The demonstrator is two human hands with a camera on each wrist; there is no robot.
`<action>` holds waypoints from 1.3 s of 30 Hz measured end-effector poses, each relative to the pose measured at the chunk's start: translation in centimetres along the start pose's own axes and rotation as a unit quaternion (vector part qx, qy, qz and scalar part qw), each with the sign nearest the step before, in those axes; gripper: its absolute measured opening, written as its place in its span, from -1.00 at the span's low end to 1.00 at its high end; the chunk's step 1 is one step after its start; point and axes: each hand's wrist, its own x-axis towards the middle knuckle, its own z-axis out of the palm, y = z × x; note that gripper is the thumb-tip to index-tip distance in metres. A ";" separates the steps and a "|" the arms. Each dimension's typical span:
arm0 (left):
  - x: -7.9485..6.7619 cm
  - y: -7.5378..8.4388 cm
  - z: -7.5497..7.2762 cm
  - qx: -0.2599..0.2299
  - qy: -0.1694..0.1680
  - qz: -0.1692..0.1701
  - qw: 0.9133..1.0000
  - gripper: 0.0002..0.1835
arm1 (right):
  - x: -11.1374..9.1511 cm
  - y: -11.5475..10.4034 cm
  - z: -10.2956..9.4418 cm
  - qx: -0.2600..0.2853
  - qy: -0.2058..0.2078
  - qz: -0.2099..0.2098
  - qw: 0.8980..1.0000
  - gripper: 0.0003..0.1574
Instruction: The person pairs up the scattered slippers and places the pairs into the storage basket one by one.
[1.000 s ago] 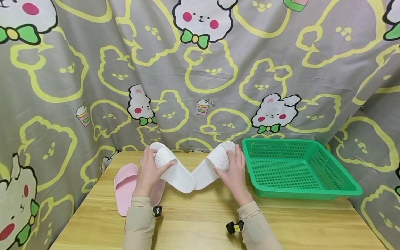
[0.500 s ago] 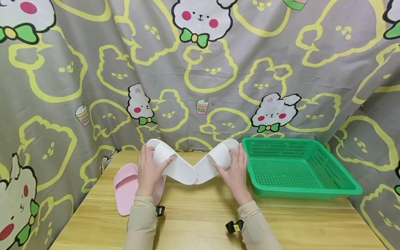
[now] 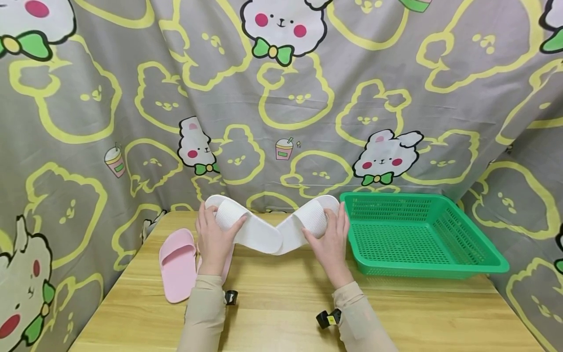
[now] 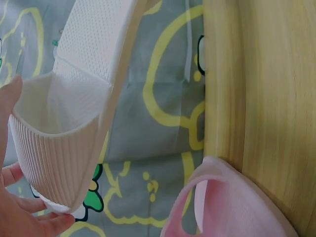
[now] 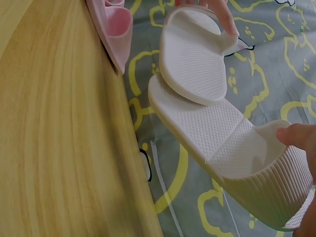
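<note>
A person stands over a wooden table (image 3: 272, 313), holding up a white slipper in each hand, just about mid-frame in the head view. The left hand (image 3: 213, 239) pinches the left white slipper (image 3: 259, 235) by its toe end, thumb on the ribbed strap and fingers wrapped round the outer edge. The right hand (image 3: 330, 239) grips the right white slipper (image 3: 310, 217) in much the same way, thumb at the strap's opening. The toes point to the upper left and upper right, so the pair makes a wide V — its heels meet at the centre, the left heel lapping over the right one. Both slippers are off the table; the right wrist view shows printed cloth behind them. At the lower left of the head frame lies a pink slipper (image 3: 179, 274) on the wood, and a second pink slipper (image 3: 228, 266) is mostly hidden behind the left hand and wrist. Over to the right sits a green basket (image 3: 433, 270) with perforated walls — the right fingertips are just beside its left rim, though I can't tell whether they touch it. Grey cloth (image 3: 303, 142) printed with yellow outlines and white rabbits fills the upper frame.
</note>
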 end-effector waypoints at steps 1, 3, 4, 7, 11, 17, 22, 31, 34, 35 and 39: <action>0.0 0.1 0.0 -0.001 0.002 -0.004 1.000 -0.14 | 0.0 0.0 0.0 0.000 0.000 0.003 1.000 -0.05; -0.1 0.3 0.0 -0.007 0.005 -0.010 1.000 -0.14 | -0.1 -0.1 0.1 0.001 0.000 0.010 1.000 -0.05; -0.2 0.4 0.1 -0.009 0.006 -0.012 1.000 -0.13 | -0.1 -0.2 0.1 0.001 0.001 0.013 1.000 -0.05; -0.2 0.6 0.1 -0.013 0.012 -0.017 1.000 -0.13 | -0.2 -0.4 0.1 0.000 0.003 0.020 1.000 -0.04; -0.3 0.9 0.2 -0.017 0.018 -0.027 0.999 -0.14 | -0.3 -0.7 0.2 -0.001 0.002 0.034 0.999 -0.04; -0.4 1.1 0.5 -0.017 0.019 -0.050 0.998 -0.12 | -0.7 -0.7 0.5 -0.004 0.000 0.041 0.999 -0.04; -0.5 1.1 0.8 -0.021 0.021 -0.055 0.998 -0.11 | -0.9 -0.9 0.6 -0.001 0.005 0.036 0.999 -0.05; -0.9 1.2 1.6 -0.040 0.021 -0.044 0.998 -0.12 | -1.2 -0.7 1.1 0.001 0.015 0.030 0.999 -0.07; -1.1 1.3 1.7 -0.043 0.017 -0.047 0.998 -0.12 | -1.3 -0.7 1.2 0.002 0.019 0.028 0.999 -0.07; -1.1 1.4 1.8 -0.044 0.016 -0.047 0.998 -0.12 | -1.3 -0.7 1.2 0.003 0.019 0.029 0.999 -0.06; -1.1 1.4 1.9 -0.044 0.012 -0.047 0.998 -0.12 | -1.3 -0.7 1.3 0.003 0.022 0.032 0.999 -0.07</action>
